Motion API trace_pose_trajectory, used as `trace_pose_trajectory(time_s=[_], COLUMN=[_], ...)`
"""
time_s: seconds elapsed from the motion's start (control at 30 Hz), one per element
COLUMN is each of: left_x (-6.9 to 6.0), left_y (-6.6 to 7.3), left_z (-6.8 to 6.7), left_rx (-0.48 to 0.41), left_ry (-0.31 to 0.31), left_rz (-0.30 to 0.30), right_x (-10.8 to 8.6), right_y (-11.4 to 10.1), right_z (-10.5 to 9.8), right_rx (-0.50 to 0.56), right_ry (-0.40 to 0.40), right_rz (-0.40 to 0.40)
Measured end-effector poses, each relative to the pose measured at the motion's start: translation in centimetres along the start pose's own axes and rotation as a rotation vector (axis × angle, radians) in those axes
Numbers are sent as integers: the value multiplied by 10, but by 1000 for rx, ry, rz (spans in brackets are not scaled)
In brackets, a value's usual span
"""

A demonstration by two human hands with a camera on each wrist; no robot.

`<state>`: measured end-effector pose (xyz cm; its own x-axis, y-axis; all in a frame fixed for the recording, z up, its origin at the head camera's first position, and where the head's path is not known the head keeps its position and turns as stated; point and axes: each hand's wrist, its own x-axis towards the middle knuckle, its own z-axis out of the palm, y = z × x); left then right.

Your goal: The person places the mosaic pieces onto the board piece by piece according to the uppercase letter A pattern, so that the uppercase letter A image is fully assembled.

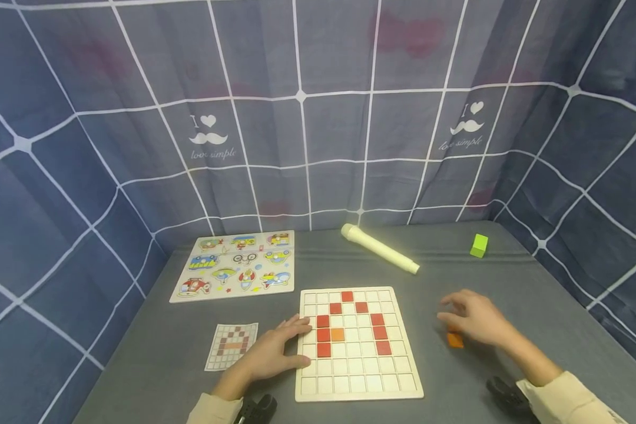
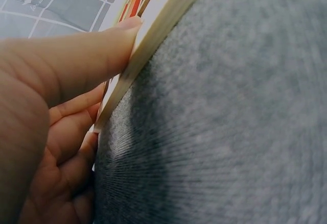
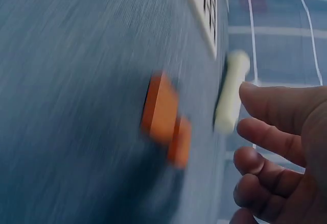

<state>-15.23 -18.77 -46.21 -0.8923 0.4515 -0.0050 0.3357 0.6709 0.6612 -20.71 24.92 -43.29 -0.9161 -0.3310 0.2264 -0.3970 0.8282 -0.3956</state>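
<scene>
A wooden grid board (image 1: 344, 386) lies on the table, with red square tiles (image 1: 324, 350) in an arch and one orange tile (image 1: 337, 334) inside it. My left hand (image 1: 270, 353) rests at its left edge, fingers and thumb touching the rim. In the left wrist view the thumb (image 2: 97, 50) lies against the board's side (image 2: 127, 76). To the board's right, my right hand (image 1: 474, 318) hovers with slightly bent fingers, holding nothing. Near it are two loose orange tiles (image 3: 161, 109), apart from the fingers in the right wrist view; the hand partly covers them from above.
Left of the board lies a small pattern card (image 1: 233, 346) printed with a similar grid. Behind it is a picture puzzle board (image 1: 259, 272) of vehicles. A pale baton-like stick (image 1: 381, 250) lies at the back, and a green block (image 1: 479, 245) stands at the far right. Curtains surround the table.
</scene>
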Motion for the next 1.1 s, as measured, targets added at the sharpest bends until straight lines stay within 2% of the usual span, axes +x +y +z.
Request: trace_pose_trajectory(time_s=[0.17, 0.4, 0.83, 1.1], left_x=[-1, -1, 0, 1], left_y=[-1, -2, 0, 0], left_z=[0, 1, 1, 1], left_rx=[2, 7, 7, 6], left_ry=[3, 5, -7, -8], left_rz=[10, 14, -1, -1], right_x=[-16, -21, -22, -27], right_y=[25, 32, 36, 40], right_z=[-8, -7, 0, -1], right_rx=[28, 67, 46, 70], right_ry=[-65, -105, -112, -120], right_rz=[89, 137, 116, 43])
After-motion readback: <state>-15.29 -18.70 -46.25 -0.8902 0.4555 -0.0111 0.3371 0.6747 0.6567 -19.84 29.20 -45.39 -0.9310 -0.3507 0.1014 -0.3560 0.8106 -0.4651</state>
